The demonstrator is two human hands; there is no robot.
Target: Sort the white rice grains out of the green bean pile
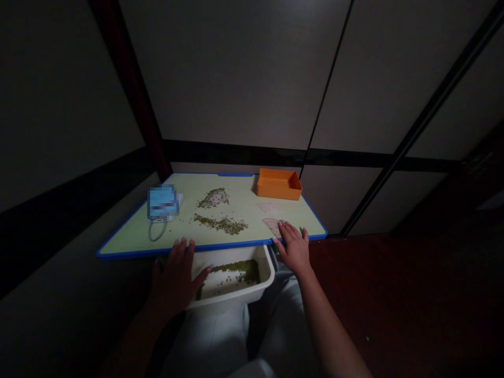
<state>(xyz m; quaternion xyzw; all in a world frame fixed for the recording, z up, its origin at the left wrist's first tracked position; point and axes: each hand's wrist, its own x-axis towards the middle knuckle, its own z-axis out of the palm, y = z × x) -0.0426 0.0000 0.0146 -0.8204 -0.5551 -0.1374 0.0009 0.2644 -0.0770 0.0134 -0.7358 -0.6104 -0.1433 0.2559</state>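
My left hand has its fingers spread, their tips at the front edge of a small pale-green table with a blue rim. Its thumb reaches over a white plastic tub that holds small green grains. At the table's right front edge, my right hand is open too, resting beside a pink fan-shaped printed mark. Neither hand holds anything. On the tabletop lie a loose pile of green grains and, behind it, a paler mixed pile.
An orange open box stands at the table's back right. On the left is a blurred-out blue item with a pale loop in front of it. Light cabinet panels rise behind. Dark red floor shows at right.
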